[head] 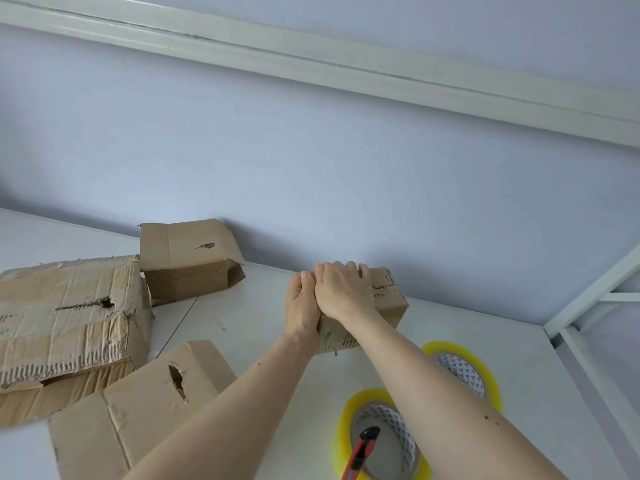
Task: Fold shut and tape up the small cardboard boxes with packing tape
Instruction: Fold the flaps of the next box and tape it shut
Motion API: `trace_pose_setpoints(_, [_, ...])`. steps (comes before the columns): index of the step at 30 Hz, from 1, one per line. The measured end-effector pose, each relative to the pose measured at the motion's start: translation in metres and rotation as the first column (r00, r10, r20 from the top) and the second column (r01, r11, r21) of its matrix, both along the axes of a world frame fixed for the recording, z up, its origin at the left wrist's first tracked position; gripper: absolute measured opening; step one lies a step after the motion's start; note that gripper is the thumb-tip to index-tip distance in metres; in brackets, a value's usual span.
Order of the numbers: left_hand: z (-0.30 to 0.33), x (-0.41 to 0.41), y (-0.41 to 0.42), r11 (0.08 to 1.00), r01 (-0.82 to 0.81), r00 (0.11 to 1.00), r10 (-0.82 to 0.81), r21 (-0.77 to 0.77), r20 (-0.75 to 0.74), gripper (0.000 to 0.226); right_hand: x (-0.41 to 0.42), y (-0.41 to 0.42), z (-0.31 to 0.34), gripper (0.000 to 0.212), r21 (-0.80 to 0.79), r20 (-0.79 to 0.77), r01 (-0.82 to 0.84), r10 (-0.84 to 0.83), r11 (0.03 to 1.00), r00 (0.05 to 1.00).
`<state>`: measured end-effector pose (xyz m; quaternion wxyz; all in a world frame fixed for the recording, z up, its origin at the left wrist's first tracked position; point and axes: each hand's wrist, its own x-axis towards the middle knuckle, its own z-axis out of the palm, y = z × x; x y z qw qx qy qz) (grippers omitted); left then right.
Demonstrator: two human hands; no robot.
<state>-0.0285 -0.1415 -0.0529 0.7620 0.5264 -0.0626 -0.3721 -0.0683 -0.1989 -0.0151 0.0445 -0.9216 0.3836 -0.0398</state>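
A small cardboard box [389,303] lies on the white table [263,327] close to the wall. My right hand [343,289] lies flat across its top with the fingers curled over the far edge. My left hand [302,306] grips the box's left end, thumb up beside the right hand. Two rolls of yellow-edged packing tape lie near me: one [485,368] partly behind my right forearm, the other [346,434] at the bottom edge. A red and black utility knife [360,452] rests across the nearer roll.
More worn cardboard boxes sit to the left: a small open-flapped one [188,259] by the wall, a large torn one [65,323], and a slit one [138,407] in front. A white metal frame [588,299] rises at the table's right corner.
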Motion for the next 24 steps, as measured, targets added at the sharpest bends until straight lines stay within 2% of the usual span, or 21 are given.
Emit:
trace_pose_setpoints(4, [-0.001, 0.000, 0.000, 1.000, 0.015, 1.000, -0.015, -0.007, 0.007, 0.025, -0.006, -0.013, 0.005, 0.052, 0.172, -0.086, -0.035, 0.051, 0.984, 0.995])
trace_pose_setpoints(8, [-0.001, 0.006, 0.001, 0.998, 0.060, 0.997, -0.061, 0.021, 0.054, 0.024, -0.015, -0.009, -0.003, 0.052, 0.131, -0.098, -0.027, 0.040, 0.991, 0.994])
trace_pose_setpoints(12, [0.001, 0.008, 0.003, 0.997, 0.077, 0.994, -0.079, 0.024, 0.074, 0.026, -0.020, -0.006, 0.006, 0.054, 0.190, -0.082, -0.058, 0.075, 0.980, 0.994])
trace_pose_setpoints(16, [0.000, 0.008, 0.001, 0.996, 0.076, 0.995, -0.078, 0.039, 0.055, 0.029, -0.042, 0.011, -0.004, 0.057, 0.078, -0.050, -0.077, 0.081, 0.994, 0.995])
trace_pose_setpoints(20, [0.008, 0.010, 0.004, 0.994, 0.094, 0.995, -0.095, 0.064, 0.016, 0.034, -0.039, 0.012, -0.007, 0.057, 0.058, -0.009, -0.079, 0.080, 0.995, 0.997])
trace_pose_setpoints(22, [0.010, 0.012, 0.004, 0.991, 0.101, 0.995, -0.102, 0.083, 0.010, 0.034, -0.039, 0.009, -0.011, 0.059, 0.020, 0.089, -0.112, 0.109, 0.994, 0.990])
trace_pose_setpoints(24, [0.017, 0.013, 0.002, 0.986, 0.101, 0.995, -0.100, 0.132, -0.018, 0.035, -0.049, 0.012, -0.019, 0.064, -0.105, 0.284, -0.139, 0.163, 0.985, 0.945])
